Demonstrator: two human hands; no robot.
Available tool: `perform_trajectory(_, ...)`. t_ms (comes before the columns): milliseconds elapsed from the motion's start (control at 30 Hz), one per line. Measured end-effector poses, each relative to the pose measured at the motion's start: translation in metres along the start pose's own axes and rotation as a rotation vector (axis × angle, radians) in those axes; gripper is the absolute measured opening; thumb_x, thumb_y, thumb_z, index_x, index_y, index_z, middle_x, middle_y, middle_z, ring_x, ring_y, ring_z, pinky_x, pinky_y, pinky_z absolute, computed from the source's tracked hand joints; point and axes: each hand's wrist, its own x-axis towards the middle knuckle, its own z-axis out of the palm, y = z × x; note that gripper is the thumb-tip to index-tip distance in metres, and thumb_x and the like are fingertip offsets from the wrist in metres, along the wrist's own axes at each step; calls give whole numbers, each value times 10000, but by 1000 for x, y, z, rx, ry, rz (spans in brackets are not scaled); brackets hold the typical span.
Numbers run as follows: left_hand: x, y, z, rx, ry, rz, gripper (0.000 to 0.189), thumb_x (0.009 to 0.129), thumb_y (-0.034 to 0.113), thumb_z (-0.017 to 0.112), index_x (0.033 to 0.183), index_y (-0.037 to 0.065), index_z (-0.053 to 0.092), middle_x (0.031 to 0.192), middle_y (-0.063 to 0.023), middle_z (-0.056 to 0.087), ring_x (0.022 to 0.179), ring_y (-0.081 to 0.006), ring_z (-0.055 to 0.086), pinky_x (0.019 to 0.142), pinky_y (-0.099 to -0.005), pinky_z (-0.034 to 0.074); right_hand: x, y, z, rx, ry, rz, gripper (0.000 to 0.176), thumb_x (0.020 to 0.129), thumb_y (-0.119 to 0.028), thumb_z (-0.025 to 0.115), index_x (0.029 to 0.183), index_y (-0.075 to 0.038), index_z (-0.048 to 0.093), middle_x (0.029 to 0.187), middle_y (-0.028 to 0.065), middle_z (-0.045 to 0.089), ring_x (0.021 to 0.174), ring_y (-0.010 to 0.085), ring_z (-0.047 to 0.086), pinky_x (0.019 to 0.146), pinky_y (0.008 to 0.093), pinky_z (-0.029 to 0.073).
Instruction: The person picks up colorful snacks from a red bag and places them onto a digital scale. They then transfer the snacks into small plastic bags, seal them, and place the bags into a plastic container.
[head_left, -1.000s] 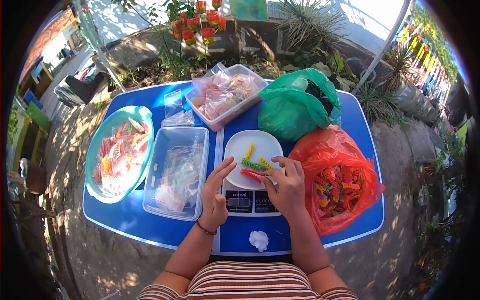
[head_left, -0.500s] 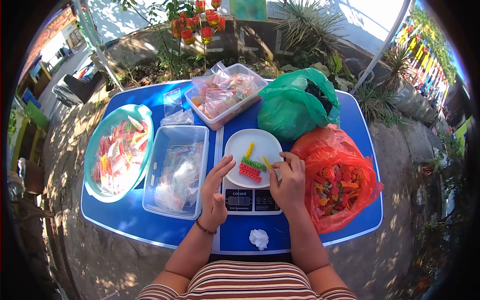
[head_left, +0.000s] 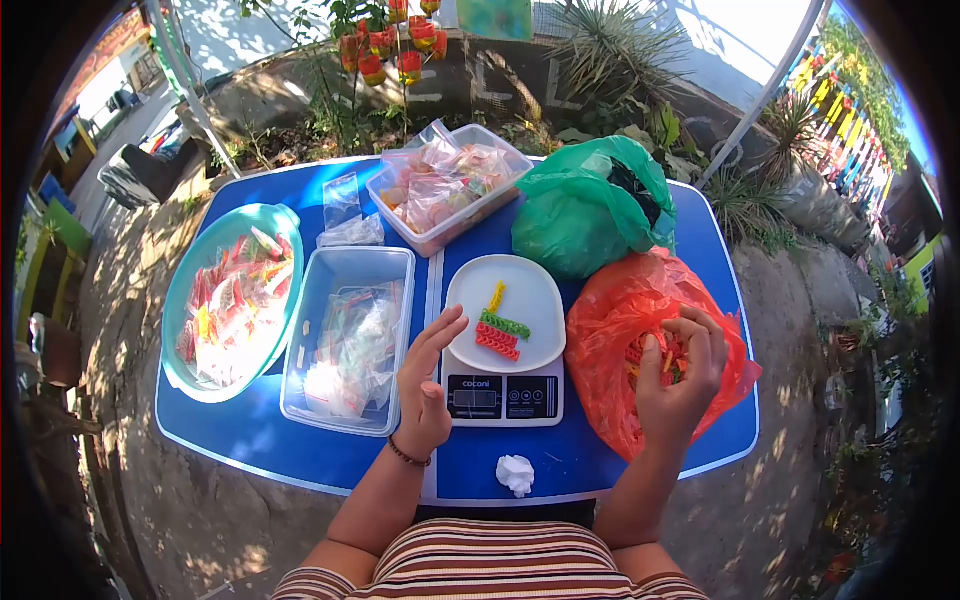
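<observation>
Presently, right hand (head_left: 682, 385): at the mouth of the red bag (head_left: 605, 315), over the loose spiral pieces (head_left: 634, 352); my fingers are curled, thumb towards forefinger. Whether they grip a piece, I cannot tell.
Left hand (head_left: 425, 400): released, holding nothing; the fingers are spread and raised beside the scale (head_left: 555, 385), near the clear container (head_left: 300, 405).
Plate (head_left: 540, 300): carries a yellow piece (head_left: 495, 296), a green piece (head_left: 505, 325) and red pieces (head_left: 497, 342); green and red lie close together, all inside the rim.
Display (head_left: 475, 398): figures not legible to me from this view.
Grip: in my judgement, a light pinch with the fingertips suits these thin, ridged spirals; squeezing risks snapping one, and tangled neighbours may come along.
Bag film: thin and loose, best kept out of the pinch; I judge a straight lift from the opening least likely to snag.
Weighing surface: a gentle set-down keeps the reading steady; my left palm belongs off the plate.
Bench (head_left: 235, 440): white wad (head_left: 515, 476) lies in front of the scale, apart from it.
</observation>
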Motion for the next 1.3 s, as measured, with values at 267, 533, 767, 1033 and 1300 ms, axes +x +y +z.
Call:
perform_trajectory(267,0,-4,0,49,1,46,981,986,792,234,1369,-28,612,1447,-247,576,1385,-397,526,1145,-466,403,3,-32,84,250,-239,-265,140,828,-71,711,961,-46,674,1014,98,688,952,310,625,821,433,477)
perform_trajectory(533,0,-5,2,48,-3,46,993,987,792,229,1359,-46,611,1441,-246,582,1390,-395,523,1148,-463,398,-15,-19,87,226,-301,-280,143,823,-74,717,961,-59,685,994,77,688,930,301,620,806,426,470)
perform_trajectory(767,-1,-10,1,17,35,29,1013,973,809,236,1363,-48,610,1441,-250,581,1390,-388,525,1148,-458,401,-16,-14,87,245,-295,-264,145,827,-65,715,969,-53,692,987,83,687,930,306,623,819,429,475)
perform_trajectory(1033,-2,2,3,-58,-63,137,993,968,808,289,1372,-42,604,1420,-261,589,1351,-378,565,1118,-445,446,-19,-15,89,231,-273,-90,277,901,-98,687,1135,45,648,1244,260,587,1126,426,578,982,504,479)
perform_trajectory(1300,17,44,-38,307,72,97,327,1032,236,598,1246,5,687,1289,-200,679,1217,-353,652,1009,-411,518,-20,-4,92,167,-397,41,372,966,-169,648,1264,46,594,1306,281,567,1204,458,556,1029,552,447)
